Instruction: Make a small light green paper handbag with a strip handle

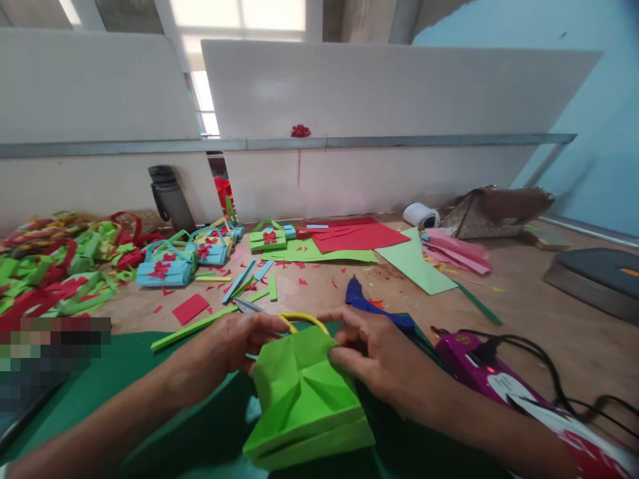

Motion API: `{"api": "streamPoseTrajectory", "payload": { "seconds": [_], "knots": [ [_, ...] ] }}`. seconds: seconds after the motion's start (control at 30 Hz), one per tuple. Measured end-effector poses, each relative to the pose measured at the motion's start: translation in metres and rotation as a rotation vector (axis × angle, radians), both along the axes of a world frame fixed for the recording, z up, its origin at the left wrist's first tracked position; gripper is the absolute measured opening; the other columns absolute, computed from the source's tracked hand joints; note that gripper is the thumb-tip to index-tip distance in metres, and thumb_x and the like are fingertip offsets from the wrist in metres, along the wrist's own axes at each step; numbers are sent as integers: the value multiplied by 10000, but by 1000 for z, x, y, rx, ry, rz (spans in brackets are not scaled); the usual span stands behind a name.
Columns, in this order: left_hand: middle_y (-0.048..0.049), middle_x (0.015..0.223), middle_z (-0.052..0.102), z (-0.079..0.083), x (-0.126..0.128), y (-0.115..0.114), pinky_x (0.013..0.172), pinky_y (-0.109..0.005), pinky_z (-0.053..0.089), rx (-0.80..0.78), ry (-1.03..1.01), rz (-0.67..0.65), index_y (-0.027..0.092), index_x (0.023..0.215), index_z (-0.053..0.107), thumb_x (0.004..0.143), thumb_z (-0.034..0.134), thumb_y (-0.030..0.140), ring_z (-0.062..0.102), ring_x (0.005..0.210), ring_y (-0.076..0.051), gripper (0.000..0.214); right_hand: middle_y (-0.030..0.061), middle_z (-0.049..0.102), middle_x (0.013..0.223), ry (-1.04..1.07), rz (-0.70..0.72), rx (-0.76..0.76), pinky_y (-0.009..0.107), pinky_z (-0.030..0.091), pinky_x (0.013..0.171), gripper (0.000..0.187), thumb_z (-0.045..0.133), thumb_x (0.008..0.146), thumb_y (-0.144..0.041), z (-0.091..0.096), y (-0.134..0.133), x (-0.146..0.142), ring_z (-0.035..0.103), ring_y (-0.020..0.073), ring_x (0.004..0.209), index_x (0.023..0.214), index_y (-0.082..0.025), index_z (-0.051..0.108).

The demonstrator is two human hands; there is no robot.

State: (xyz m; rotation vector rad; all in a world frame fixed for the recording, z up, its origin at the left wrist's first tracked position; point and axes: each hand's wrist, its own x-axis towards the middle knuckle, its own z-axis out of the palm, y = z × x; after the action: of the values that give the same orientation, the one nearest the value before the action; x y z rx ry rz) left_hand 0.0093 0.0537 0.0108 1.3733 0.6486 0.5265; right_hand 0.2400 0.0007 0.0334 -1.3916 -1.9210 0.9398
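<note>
A folded bright green paper bag (304,399) lies on a dark green sheet (140,372) in front of me. My left hand (239,342) pinches its upper left edge, fingers closed on the paper. At the upper right corner my right hand (372,349) grips the bag, thumb and fingers pressed on the fold. Scissors with yellow handles (294,320) lie just behind the bag, partly hidden by both hands. A blue glue gun (372,303) rests beyond my right hand.
Small blue and green paper bags with red flowers (164,266) stand at the back left beside a heap of paper strips (54,266). Red, green and pink sheets (359,239) lie mid-table. A purple device with black cables (479,366) sits right; white partitions (379,100) close the back.
</note>
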Motion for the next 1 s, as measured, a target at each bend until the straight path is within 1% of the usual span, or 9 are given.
{"api": "streamPoseTrajectory", "payload": {
  "seconds": [0.1,0.23,0.37,0.47,0.6,0.7,0.77,0.83,1.0],
  "knots": [
    [-73,919,672,9,7,2,691,-254,449,-73,132,-154,143,992,657,757,632,451,596,802,-194,388,-65,514,603,-74,69,-20,179,323,490,301,519,744,-77,-1,-2,-6,451,78,535,1024,-180,552],
    [26,612,500,12,22,0,467,-180,270,60,271,-304,117,915,677,809,575,409,376,522,-77,327,-36,573,663,-171,88,28,192,347,522,179,556,733,-91,-9,-5,-16,502,95,567,886,-182,539],
    [50,562,364,12,30,-2,435,-198,181,147,321,-303,109,845,676,823,549,411,248,499,-69,328,7,630,750,-215,66,149,221,386,564,151,574,749,-122,-23,-7,-25,558,129,624,883,-182,536],
    [54,557,365,10,31,-8,432,-181,211,73,234,-309,119,753,645,813,556,434,257,486,-62,332,15,644,760,-195,84,307,229,408,587,165,559,761,-108,-27,-7,-26,588,138,641,910,-177,542],
    [32,554,472,5,22,-13,446,-166,292,-75,207,-222,119,697,626,805,562,451,349,465,-61,355,13,644,757,-251,39,545,218,421,595,97,554,817,-153,-6,-2,-7,593,129,644,912,-174,561],
    [6,623,584,4,13,-9,467,-163,348,-96,222,-79,135,764,658,783,595,447,454,503,-81,319,65,654,832,-463,-195,747,262,435,709,144,466,880,-167,15,8,15,603,165,780,976,-140,570],
    [2,681,632,4,9,-4,493,-168,386,-84,223,42,157,836,671,755,631,449,513,553,-102,306,95,659,897,-793,-254,669,318,423,778,178,424,893,-164,19,17,27,601,210,866,977,-146,579],
    [8,698,649,5,7,-1,514,-173,408,-69,224,154,168,871,674,740,651,450,544,583,-113,312,113,656,961,-1103,-238,433,343,422,777,207,436,874,-148,11,24,34,595,252,938,1036,-164,563],
    [-23,756,690,7,11,-2,552,-195,436,-72,187,207,147,904,672,771,629,431,608,642,-147,317,123,673,742,-1233,-157,225,331,423,575,327,451,766,-30,-21,37,42,655,292,715,1060,-129,557]
  ]
}}
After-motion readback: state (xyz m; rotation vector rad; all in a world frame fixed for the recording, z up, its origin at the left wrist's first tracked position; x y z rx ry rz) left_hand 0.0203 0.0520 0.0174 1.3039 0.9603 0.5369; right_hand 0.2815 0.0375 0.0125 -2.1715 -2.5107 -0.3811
